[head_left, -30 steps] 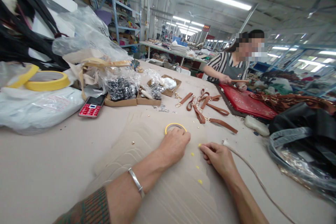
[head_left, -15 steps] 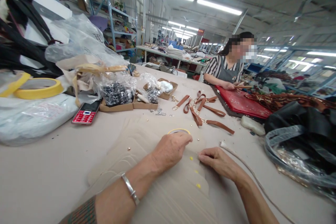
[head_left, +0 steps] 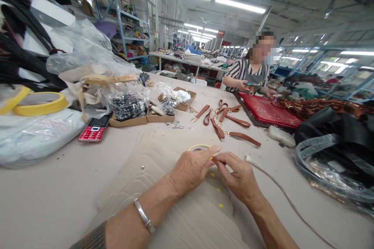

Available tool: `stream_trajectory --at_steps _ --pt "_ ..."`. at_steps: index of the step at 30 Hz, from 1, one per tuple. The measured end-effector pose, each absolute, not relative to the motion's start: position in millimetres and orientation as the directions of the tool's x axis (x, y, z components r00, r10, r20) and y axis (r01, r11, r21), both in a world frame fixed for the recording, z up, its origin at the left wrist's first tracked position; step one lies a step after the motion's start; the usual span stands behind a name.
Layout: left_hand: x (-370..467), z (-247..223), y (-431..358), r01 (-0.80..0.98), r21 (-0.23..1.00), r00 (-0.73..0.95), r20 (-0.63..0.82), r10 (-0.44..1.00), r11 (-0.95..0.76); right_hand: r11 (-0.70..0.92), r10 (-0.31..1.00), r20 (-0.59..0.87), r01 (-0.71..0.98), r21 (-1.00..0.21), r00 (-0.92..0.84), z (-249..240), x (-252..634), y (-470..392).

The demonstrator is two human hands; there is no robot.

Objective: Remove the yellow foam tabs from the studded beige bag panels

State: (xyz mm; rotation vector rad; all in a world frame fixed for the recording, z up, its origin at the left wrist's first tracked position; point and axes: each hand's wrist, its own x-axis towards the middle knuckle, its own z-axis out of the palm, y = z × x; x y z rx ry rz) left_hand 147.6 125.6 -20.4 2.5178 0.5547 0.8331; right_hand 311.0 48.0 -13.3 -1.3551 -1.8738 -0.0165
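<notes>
My left hand [head_left: 193,168], a silver bangle on its wrist, is closed on a roll of yellow tape [head_left: 200,146] partly hidden behind the fingers. My right hand [head_left: 238,174] meets it, thumb and forefinger pinched at the tape's edge. Both are over a spread of overlapping beige panels [head_left: 163,186] on the table. Along the panels' right side sit small yellow tape bits [head_left: 221,205]. Gold-coloured studs, one at the left [head_left: 142,167], show on the panels.
Brown straps with clasps [head_left: 222,118] lie beyond the panels. At left are a red phone [head_left: 94,129], yellow tape rolls [head_left: 41,104] and boxes of bagged parts [head_left: 128,120]. A white cord [head_left: 280,186] and black bag [head_left: 327,136] lie right. A co-worker [head_left: 248,70] stands by red pieces [head_left: 269,111].
My right hand has moved left and up from the panel's edge to the tape roll, and its fingers now pinch there. The co-worker has turned and raised a hand.
</notes>
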Motion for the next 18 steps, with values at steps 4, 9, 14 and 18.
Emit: stream_trajectory --at_steps 4,9,14,18 --pt "149 -19 123 0.268 0.523 0.733 0.434 0.524 -0.809 0.376 0.773 0.631 0.848 -0.373 -0.066 -18 308 48" --pt "149 -17 124 0.300 0.498 0.753 0.400 0.523 -0.813 0.364 0.747 0.662 0.872 -0.328 -0.063 -22 307 49" --pt "152 -17 126 0.319 0.466 0.743 0.417 0.523 -0.825 0.222 0.832 0.537 0.805 -0.551 0.138 -23 302 47" --pt "154 -16 122 0.348 0.405 0.735 0.441 0.514 -0.845 -0.014 0.906 0.177 0.446 -0.895 0.384 -21 299 52"
